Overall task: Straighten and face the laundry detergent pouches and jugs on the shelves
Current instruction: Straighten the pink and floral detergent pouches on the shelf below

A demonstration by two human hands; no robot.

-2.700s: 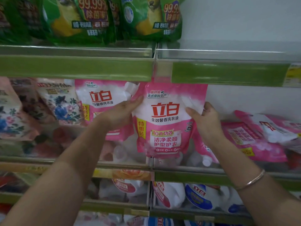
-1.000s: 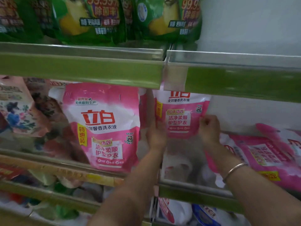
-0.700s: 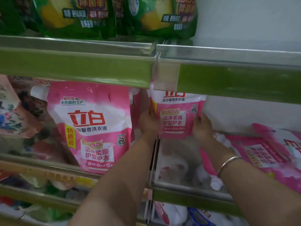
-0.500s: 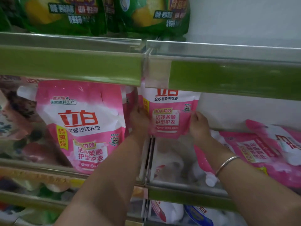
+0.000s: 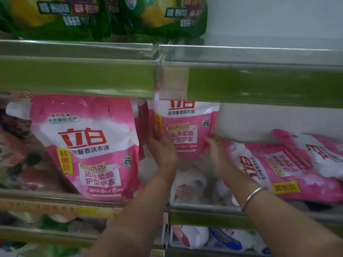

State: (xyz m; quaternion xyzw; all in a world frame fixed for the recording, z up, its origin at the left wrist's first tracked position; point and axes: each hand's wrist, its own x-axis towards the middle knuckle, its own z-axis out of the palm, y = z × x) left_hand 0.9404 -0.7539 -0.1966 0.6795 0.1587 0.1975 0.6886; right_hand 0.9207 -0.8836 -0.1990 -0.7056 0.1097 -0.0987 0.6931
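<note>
I see the green-edged shelf [image 5: 78,78] above a big front pink pouch [image 5: 89,145]. Further back on the shelf, an upright smaller-looking pouch [image 5: 187,130] is clamped between my left hand [image 5: 163,153] and right hand [image 5: 217,151], fingers pressing its sides.

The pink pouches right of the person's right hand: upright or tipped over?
Tipped over. The pink pouches lie slanted on the shelf, print running sideways, unlike the upright held pouch.

Pink-and-white pouch [image 5: 187,130], red logo, yellow side tag. Same pink, white and red on left pouch [image 5: 87,145] and toppled pouch [image 5: 274,169]. Green pouches [image 5: 104,15] above, yellow fruit print. Green shelf strips [image 5: 74,76]. Floral bags [image 5: 13,141] far left. Silver bangle [image 5: 252,197].
</note>
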